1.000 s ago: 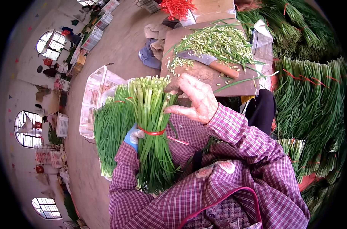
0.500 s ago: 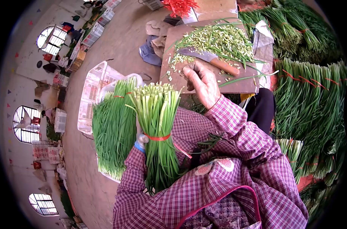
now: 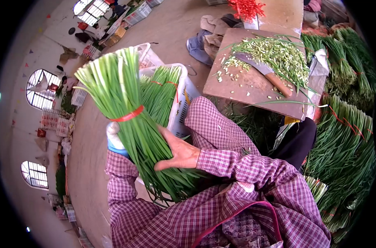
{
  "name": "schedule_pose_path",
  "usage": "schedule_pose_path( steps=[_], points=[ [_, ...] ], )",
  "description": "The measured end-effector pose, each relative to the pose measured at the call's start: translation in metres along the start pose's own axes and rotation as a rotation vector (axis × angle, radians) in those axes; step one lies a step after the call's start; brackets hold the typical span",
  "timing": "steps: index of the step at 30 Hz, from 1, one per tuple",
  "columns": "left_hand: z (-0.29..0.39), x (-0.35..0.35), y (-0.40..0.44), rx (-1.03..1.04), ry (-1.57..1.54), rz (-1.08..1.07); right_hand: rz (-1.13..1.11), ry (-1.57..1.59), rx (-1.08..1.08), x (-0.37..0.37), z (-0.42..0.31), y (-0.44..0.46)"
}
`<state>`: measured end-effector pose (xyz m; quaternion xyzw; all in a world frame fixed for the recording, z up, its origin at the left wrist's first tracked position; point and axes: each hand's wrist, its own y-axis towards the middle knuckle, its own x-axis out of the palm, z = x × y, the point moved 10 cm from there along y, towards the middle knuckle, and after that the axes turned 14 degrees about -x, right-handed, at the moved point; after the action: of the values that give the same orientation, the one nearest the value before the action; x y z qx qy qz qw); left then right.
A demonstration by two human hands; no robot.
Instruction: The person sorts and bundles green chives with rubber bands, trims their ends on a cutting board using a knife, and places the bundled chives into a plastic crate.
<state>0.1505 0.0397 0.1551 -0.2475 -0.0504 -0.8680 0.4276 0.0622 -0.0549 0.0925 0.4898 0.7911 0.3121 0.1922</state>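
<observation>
A thick bundle of garlic chives [image 3: 132, 99] tied with a red band [image 3: 128, 114] leans to the upper left, its pale cut ends up. My left hand [image 3: 113, 133], with a white covering and a blue band at the wrist, holds it from the left side; most of its fingers are hidden behind the stalks. Lower down, my right hand [image 3: 180, 149] is closed round the green leaves, thumb on the near side. Just behind the bundle stands a white plastic crate [image 3: 182, 89] with more tied chives [image 3: 161, 93] inside.
A brown board [image 3: 233, 87] at the upper right carries chopped stalk pieces [image 3: 274, 51] and a wooden-handled knife [image 3: 264, 70]. Red ties [image 3: 246, 9] lie beyond it. Stacked chive bundles [image 3: 341, 136] fill the right side. Grey-blue cloth [image 3: 198, 47] lies left of the board.
My right hand has come down from beside the board onto the bundle's leaves. The bundle has been raised and tilted to the left. The view has shifted left.
</observation>
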Motion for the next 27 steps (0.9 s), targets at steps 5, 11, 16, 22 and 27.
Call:
schedule_pose_path(
  steps=[5, 11, 16, 22, 27],
  points=[
    [0.117, -0.019, -0.071, 0.286, 0.202, 0.002, -0.501, -0.347, 0.087, 0.075, 0.049, -0.038],
    [0.081, -0.058, -0.083, 0.351, 0.148, -0.234, -0.404, -0.832, 0.191, -0.025, 0.076, -0.028],
    [0.032, -0.044, -0.067, 0.295, 0.142, -0.508, 0.108, -0.554, -0.113, -0.085, -0.041, 0.055],
    [-0.001, -0.025, -0.052, 0.215, 0.139, -0.271, 0.256, -0.094, -0.077, -0.065, -0.070, 0.098],
    [-0.008, -0.043, -0.046, 0.218, 0.168, -0.006, 0.235, -0.055, -0.042, -0.050, -0.066, 0.100]
  ],
)
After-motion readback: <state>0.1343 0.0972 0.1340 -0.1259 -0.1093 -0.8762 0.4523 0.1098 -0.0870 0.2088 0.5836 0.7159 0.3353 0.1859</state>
